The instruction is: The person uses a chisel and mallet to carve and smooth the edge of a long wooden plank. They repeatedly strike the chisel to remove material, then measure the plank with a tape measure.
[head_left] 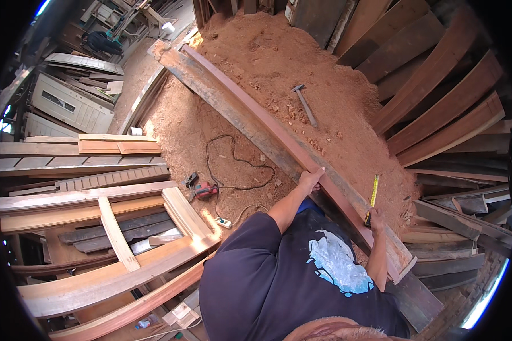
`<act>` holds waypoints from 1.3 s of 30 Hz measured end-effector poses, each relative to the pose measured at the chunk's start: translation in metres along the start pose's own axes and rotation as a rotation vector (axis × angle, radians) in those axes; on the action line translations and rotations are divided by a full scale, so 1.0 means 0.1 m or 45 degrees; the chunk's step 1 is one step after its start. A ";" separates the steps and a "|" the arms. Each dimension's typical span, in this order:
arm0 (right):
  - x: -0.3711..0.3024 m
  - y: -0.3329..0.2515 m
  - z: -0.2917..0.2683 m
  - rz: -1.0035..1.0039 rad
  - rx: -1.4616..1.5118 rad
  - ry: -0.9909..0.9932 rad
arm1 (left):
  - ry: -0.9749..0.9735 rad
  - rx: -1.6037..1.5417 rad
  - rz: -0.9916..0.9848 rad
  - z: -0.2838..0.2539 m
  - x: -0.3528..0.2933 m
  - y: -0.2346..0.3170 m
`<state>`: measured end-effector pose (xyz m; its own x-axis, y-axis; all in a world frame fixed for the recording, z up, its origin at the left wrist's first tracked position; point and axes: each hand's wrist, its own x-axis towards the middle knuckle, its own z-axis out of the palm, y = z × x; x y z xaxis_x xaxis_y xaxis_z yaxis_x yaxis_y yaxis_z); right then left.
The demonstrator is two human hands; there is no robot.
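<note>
A long reddish wooden beam (pixel 274 129) runs diagonally in front of me, lying on a wider weathered plank (pixel 219 108). My left hand (pixel 310 181) is closed on the beam around its middle, with the thumb along the top. Farther down the beam, to the right, my right hand (pixel 376 220) grips a tape measure (pixel 375 192). Its yellow blade sticks out a short way, pointing away from me and beyond the beam's right side. The tape case is partly hidden by the fingers.
A hammer (pixel 305 105) lies on the sawdust (pixel 250 45) beyond the beam. On the left are a red power tool (pixel 205 190) with a black cord, a power strip (pixel 223 222) and a wooden frame (pixel 119 238). Boards (pixel 438 122) lean at right. Another person (pixel 100 42) is far left.
</note>
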<state>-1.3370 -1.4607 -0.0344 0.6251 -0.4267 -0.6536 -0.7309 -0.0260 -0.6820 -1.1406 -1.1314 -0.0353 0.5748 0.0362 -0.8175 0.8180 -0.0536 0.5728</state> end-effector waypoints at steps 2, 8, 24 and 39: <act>-0.16 -0.19 0.04 0.038 0.171 -0.022 | -0.051 0.008 -0.002 -0.04 0.02 -0.02; -0.65 -1.12 0.39 0.182 0.151 -0.113 | -0.342 0.224 0.036 -0.26 -0.15 -0.09; -0.47 -1.13 0.90 -0.670 -0.477 -0.707 | -0.109 -0.117 0.671 -1.40 -0.11 1.48; -0.66 -2.12 1.65 -0.517 -0.455 -0.721 | -0.331 0.106 0.434 -0.79 -0.37 0.73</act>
<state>-1.1781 -1.2777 0.0993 0.8368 0.2022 -0.5089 -0.3987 -0.4119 -0.8194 -1.1002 -1.0577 0.0411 0.7781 -0.2495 -0.5765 0.5716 -0.0994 0.8145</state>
